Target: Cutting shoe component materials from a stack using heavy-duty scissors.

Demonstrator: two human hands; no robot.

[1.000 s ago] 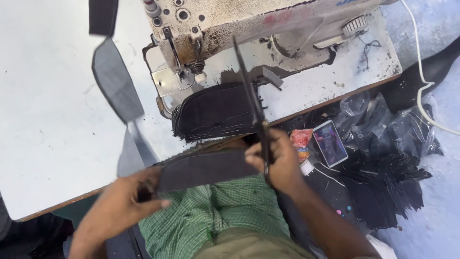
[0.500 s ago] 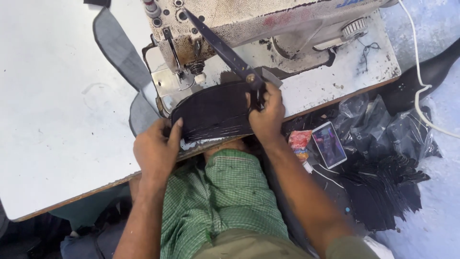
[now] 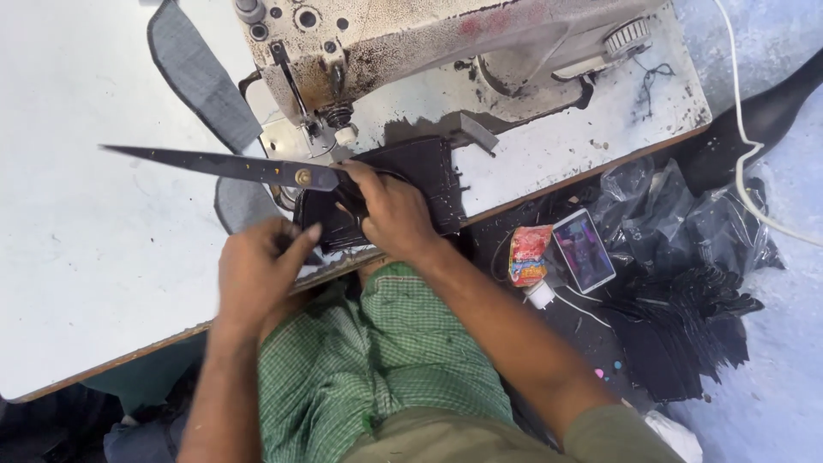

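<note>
My right hand [image 3: 390, 213] grips the handles of long dark scissors [image 3: 225, 165], whose closed blades point left over the white table [image 3: 77, 214]. The hand rests on a stack of black fabric pieces [image 3: 429, 176] lying at the table's front edge, below the needle of a worn cream sewing machine [image 3: 411, 51]. My left hand [image 3: 257, 274] presses down on the left end of the same black fabric, fingers bent over it. My lap in green checked cloth [image 3: 369, 360] is just under the table edge.
A grey fabric strip [image 3: 201, 77] lies on the table left of the machine. To the right on the floor are a phone [image 3: 585, 250], a small colourful packet [image 3: 528, 255], black plastic bags [image 3: 677, 214], a heap of black cut pieces [image 3: 686, 330] and a white cable [image 3: 746, 154].
The scissors have swung from pointing up-left over the machine to pointing flat left. Both hands have shifted slightly lower on the black fabric stack, the left one nearer the table edge.
</note>
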